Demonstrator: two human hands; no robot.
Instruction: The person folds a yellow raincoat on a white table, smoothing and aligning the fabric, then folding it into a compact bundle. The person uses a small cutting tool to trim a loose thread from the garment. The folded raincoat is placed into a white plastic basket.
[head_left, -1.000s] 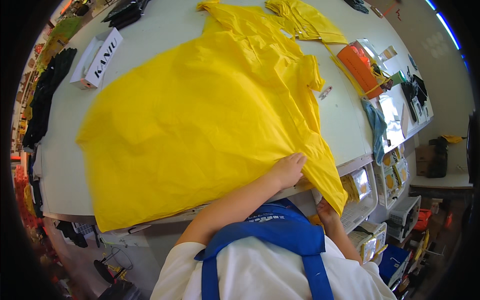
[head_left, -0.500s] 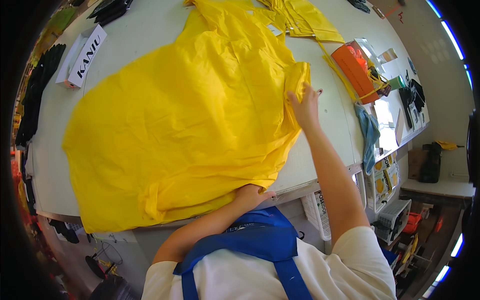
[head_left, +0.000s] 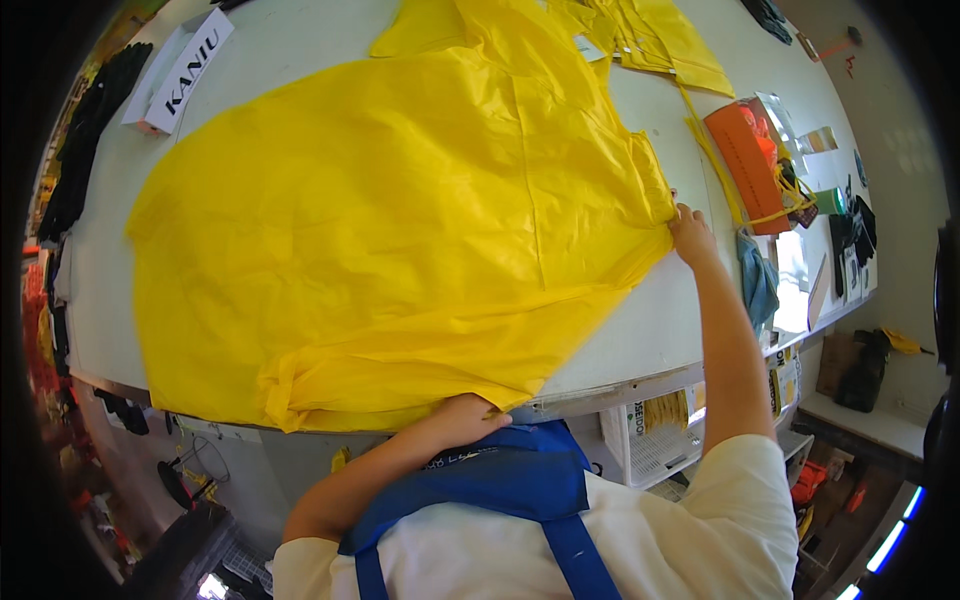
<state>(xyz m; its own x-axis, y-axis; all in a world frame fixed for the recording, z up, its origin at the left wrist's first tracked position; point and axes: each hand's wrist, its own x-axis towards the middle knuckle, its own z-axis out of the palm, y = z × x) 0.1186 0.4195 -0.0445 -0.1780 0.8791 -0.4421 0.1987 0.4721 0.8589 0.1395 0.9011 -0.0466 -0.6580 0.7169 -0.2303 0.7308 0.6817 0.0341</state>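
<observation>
A large yellow raincoat [head_left: 380, 220] of thin, creased fabric is spread over the table and hangs a little past its front edge. My right hand [head_left: 692, 238] pinches the raincoat's right edge, arm stretched out to the right. Close to my body, my left hand [head_left: 468, 420] is closed on the fabric's lower edge at the table's front; some of its fingers are hidden by the cloth. Between the two hands the edge runs as a fairly straight slanted line. A bunched, sleeve-like end [head_left: 282, 385] lies at the lower left.
More yellow garments [head_left: 670, 45] lie folded at the far right. Near them stand an orange box [head_left: 745, 165] with odds and ends, a yellow cord and a blue-grey cloth [head_left: 758, 280]. A white box [head_left: 180, 75] and dark garments [head_left: 90, 130] line the left. White baskets [head_left: 655, 435] sit below the table.
My right hand has moved right and slightly nearer, drawing the raincoat's right edge out flatter, with the folded-over part there opened. My left hand has shifted slightly left and nearer, still on the fabric.
</observation>
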